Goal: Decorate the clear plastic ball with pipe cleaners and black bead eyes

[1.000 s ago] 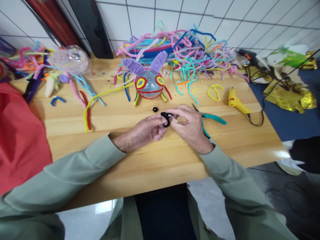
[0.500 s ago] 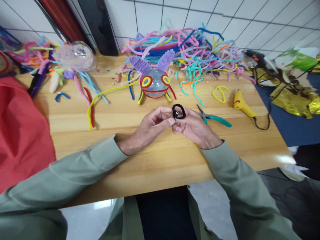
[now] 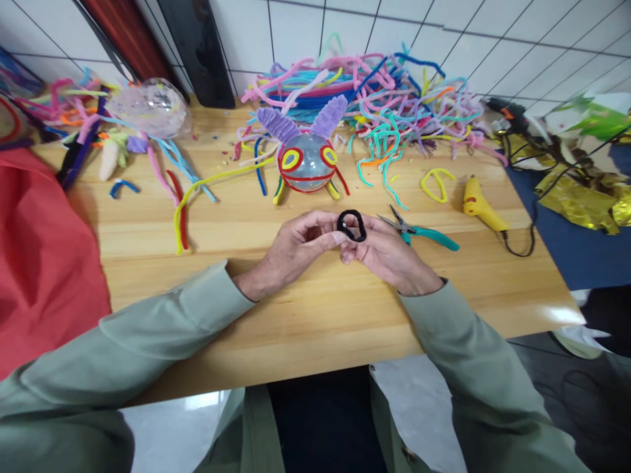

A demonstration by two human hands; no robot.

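Between my two hands is a black pipe cleaner bent into a small loop. My left hand pinches its left side between thumb and fingers. From the other side, my right hand grips the same loop, with its fingers curled. Just beyond my hands stands a clear ball figure with purple fuzzy ears, yellow-and-red eyes and a red mouth line. Teal-handled pliers lie open on the table, close to my right hand.
A heap of coloured pipe cleaners runs along the wall. To the right lie a yellow glue gun with its cord and a bent yellow pipe cleaner. Red cloth covers the table's left end. A crumpled clear plastic piece sits behind.
The black loop has turned a little and its outline looks wider and less round. Both hands keep their hold in nearly the same place; the whole view has shifted slightly.
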